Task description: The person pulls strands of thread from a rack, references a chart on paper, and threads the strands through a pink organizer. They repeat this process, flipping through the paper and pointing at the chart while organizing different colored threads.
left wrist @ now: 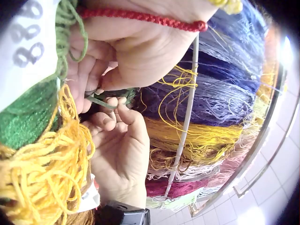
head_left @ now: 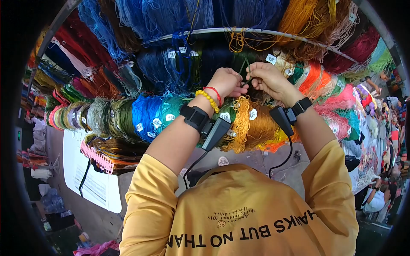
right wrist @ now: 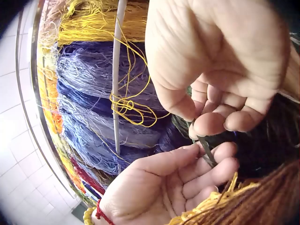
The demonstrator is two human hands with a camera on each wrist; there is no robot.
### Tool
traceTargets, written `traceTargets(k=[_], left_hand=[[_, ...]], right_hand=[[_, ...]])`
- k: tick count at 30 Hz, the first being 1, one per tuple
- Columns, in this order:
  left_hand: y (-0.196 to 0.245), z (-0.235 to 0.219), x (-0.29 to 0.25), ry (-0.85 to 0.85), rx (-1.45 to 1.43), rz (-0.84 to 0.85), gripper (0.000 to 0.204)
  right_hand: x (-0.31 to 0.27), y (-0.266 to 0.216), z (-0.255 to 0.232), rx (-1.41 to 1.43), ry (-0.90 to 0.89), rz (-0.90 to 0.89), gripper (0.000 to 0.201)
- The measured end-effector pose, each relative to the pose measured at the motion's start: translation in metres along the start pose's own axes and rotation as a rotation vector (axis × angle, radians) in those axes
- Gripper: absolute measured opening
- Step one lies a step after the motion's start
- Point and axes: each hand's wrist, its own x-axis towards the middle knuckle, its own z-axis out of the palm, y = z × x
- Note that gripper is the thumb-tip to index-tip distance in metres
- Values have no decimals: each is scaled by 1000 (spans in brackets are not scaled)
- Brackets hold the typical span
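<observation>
A thin dark green strand (right wrist: 204, 146) runs between the two hands in the right wrist view. The left hand (head_left: 228, 82), with a red cord and yellow beads at its wrist, pinches the strand between thumb and fingers. Close beside it, the right hand (head_left: 268, 79) pinches the same strand with thumb and forefinger; its other fingers are curled. Just below the hands lie a yellow-orange skein (head_left: 241, 119) and a green skein with a paper tag (head_left: 225, 117). How the strand is looped at the fingertips cannot be made out.
Blue hanks (head_left: 166, 17) hang from a white rod (head_left: 213, 30) above the hands. A row of coloured skeins (head_left: 121, 115) crosses below them. At the left are a pink holder with threads (head_left: 96, 157) and a white printed sheet (head_left: 92, 187). Other people are at the right.
</observation>
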Motion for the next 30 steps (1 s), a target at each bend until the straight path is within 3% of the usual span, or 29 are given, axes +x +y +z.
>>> traceTargets(k=[8,12,15,18,22,26,29,30], left_hand=[[-5,-7,10,138,28,11,12],[-12,-10,20,237,191,108,15],[-19,-6,17,503,512,497,17],[-10,-3,7,562,564,605,19],[2,4,11,123,130,365,20],[8,10,8,116,-21,238,15],[1,5,15,112,-166,175,12],[4,6,13,122,-146,183,11]], right_hand=[[-8,-8,7,19,33,59,5],[-7,-8,0,-23,-90,16,8],[-9,-11,7,-247,-55,-33,10],[-14,-13,17,-418,-4,-104,12],[-14,-8,19,-572,11,-183,15],[-11,-4,13,-852,0,-337,15],[-34,-25,26,-1513,128,-433,14],[-35,-30,25,-1610,209,-585,15]])
